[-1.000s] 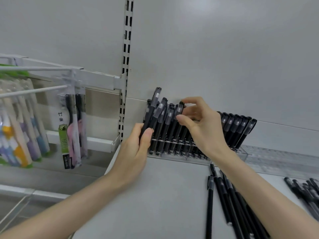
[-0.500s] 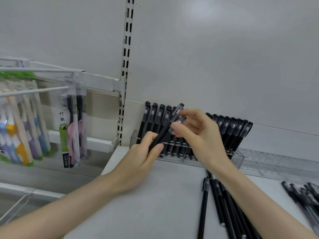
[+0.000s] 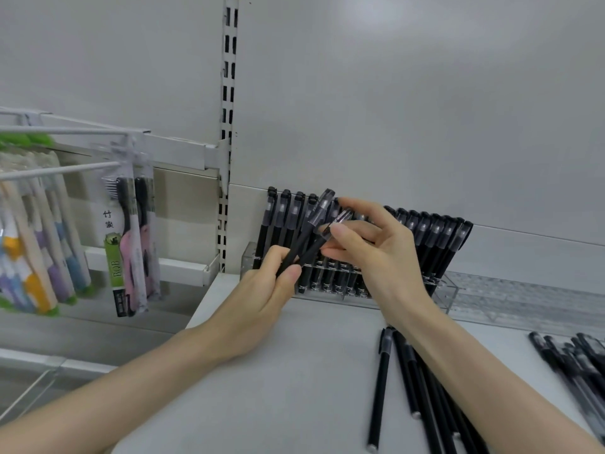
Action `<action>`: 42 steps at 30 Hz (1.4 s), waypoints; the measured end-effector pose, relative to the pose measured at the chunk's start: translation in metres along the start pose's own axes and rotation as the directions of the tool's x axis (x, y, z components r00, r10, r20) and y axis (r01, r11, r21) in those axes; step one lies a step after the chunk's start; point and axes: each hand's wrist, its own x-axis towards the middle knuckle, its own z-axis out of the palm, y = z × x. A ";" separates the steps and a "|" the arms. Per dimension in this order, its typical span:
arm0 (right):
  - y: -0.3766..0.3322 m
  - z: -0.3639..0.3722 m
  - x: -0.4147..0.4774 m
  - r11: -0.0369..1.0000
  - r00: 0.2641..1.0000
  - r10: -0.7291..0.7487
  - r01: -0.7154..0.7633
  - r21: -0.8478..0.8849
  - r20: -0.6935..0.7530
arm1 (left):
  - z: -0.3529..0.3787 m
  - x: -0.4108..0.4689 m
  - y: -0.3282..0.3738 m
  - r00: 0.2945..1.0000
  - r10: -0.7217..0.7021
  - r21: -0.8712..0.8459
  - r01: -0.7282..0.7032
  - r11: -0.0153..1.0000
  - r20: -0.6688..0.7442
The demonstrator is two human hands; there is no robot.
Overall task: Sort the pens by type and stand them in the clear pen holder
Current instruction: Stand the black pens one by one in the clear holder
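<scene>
A clear pen holder stands against the back wall of the grey shelf, filled with a row of black capped pens. My left hand grips the lower ends of two black pens that slant up to the right in front of the holder. My right hand pinches the translucent cap end of one of those pens between thumb and fingers. Several loose black pens lie on the shelf below my right forearm, partly hidden by it.
Another pile of pens lies at the shelf's right edge. A clear ribbed tray sits right of the holder. Packaged toothbrushes hang from white hooks at the left, past a slotted upright. The shelf's front is bare.
Both hands have drawn two pens out and down from the row in the holder and now hold them slanted in front of it. The view shifted slightly.
</scene>
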 end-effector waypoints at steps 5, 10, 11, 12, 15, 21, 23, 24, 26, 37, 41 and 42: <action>0.002 0.003 -0.001 1.000 0.999 -0.027 0.028 -0.007 0.037 | 0.000 0.000 -0.001 1.000 -0.004 0.020 0.004 1.000 0.025; -0.006 -0.006 0.006 0.996 0.995 -0.092 0.092 0.019 -0.029 | 0.000 0.000 -0.004 0.990 0.039 0.041 -0.034 0.999 -0.134; -0.008 -0.009 0.009 0.993 0.992 -0.117 0.118 0.007 -0.054 | -0.001 0.001 -0.006 0.977 0.052 0.058 -0.041 0.997 -0.207; -0.010 -0.012 0.011 0.989 0.986 -0.150 0.148 -0.028 -0.073 | -0.002 0.001 -0.008 0.962 0.060 0.067 -0.043 0.997 -0.266; -0.011 -0.017 0.018 0.957 0.964 -0.249 0.230 -0.177 -0.094 | -0.002 0.002 -0.012 0.953 0.064 0.103 -0.035 0.994 -0.295; 0.000 -0.016 0.027 0.911 0.940 -0.329 0.293 -0.290 -0.087 | -0.001 0.002 -0.016 0.965 0.049 0.087 -0.027 0.996 -0.256; 0.004 -0.015 0.028 0.897 0.943 -0.327 0.288 -0.335 -0.066 | -0.002 0.003 -0.015 0.970 0.042 0.074 -0.025 0.997 -0.238; 0.006 -0.014 0.028 0.895 0.946 -0.319 0.280 -0.349 -0.059 | -0.002 0.003 -0.015 0.972 0.039 0.060 -0.026 0.998 -0.233; 0.010 -0.015 0.029 0.879 0.952 -0.303 0.262 -0.398 -0.042 | -0.002 0.003 -0.016 0.971 0.039 0.037 -0.031 0.999 -0.236; 0.011 -0.020 0.034 0.735 0.973 -0.213 0.219 -0.642 0.087 | -0.001 0.001 -0.012 0.991 0.039 0.014 -0.037 0.999 -0.131; 0.010 -0.019 0.024 0.759 0.965 -0.262 0.220 -0.612 0.022 | -0.002 0.002 -0.012 0.992 0.042 0.020 -0.040 0.999 -0.123; 0.007 -0.018 0.020 0.820 0.969 -0.249 0.211 -0.532 0.000 | -0.002 0.002 -0.011 0.992 0.049 0.020 -0.047 0.999 -0.114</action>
